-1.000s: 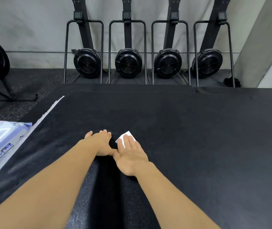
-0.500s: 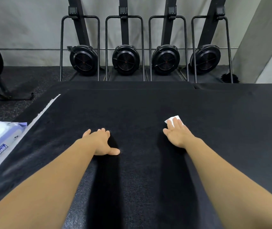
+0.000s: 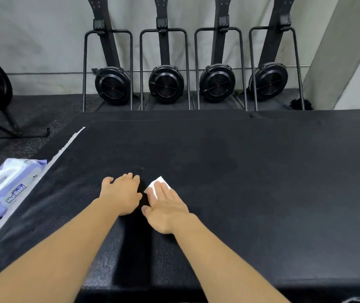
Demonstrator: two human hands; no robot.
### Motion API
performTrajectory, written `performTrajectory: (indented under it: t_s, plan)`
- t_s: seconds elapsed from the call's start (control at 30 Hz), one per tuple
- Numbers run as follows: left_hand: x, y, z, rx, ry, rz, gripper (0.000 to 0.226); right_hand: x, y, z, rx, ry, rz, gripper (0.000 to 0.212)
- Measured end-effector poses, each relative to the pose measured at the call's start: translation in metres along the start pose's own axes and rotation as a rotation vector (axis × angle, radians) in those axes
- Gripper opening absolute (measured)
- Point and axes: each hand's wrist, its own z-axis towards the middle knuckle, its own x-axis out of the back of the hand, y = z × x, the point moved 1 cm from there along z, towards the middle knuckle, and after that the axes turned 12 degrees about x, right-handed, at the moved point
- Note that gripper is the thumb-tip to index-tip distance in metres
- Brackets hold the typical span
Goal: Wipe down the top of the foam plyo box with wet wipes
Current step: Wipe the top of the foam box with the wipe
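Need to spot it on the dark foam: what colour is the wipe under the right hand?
The wipe is plain white, clearest in the head view.

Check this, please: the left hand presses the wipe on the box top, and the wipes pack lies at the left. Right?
No: in the head view the right hand presses the wipe on the box top. The wipes pack does lie at the left.

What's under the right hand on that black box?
A white wet wipe, flat on the box top. Only its far corner shows; the right hand covers the rest.
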Motion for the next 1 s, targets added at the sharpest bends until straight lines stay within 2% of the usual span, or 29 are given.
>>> performTrajectory:
  t_s: [0.1, 0.2, 0.37, 0.5, 0.57, 0.83, 0.93, 1.0]
  plan:
    - [-0.001, -0.007, -0.015, 0.006, -0.042, 0.014, 0.05, 0.013, 0.019, -0.009, 0.009, 0.069, 0.048, 0.051]
    - [-0.003, -0.007, -0.026, -0.002, -0.156, -0.02, 0.062, 0.032, 0.06, -0.024, -0.099, 0.163, 0.066, 0.045]
    - [0.0, -0.006, -0.029, -0.033, -0.295, -0.007, 0.08, 0.062, 0.132, -0.047, -0.333, 0.185, 0.086, 0.048]
    - [0.0, -0.004, -0.028, -0.029, -0.334, 0.041, 0.093, 0.059, 0.137, -0.044, -0.423, 0.165, 0.078, 0.057]
    - [-0.002, -0.002, -0.027, -0.027, -0.33, 0.063, 0.095, 0.051, 0.118, -0.039, -0.393, 0.142, 0.033, 0.061]
    - [-0.006, 0.0, -0.03, -0.028, -0.276, 0.079, 0.092, -0.01, 0.001, -0.029, -0.084, 0.028, -0.038, 0.063]
    - [-0.005, 0.0, -0.034, -0.026, -0.263, 0.091, 0.09, -0.01, -0.006, -0.031, -0.003, 0.004, -0.01, 0.059]
    - [-0.003, 0.0, -0.035, -0.018, -0.275, 0.092, 0.093, 0.001, 0.006, -0.036, 0.024, 0.055, 0.036, 0.051]
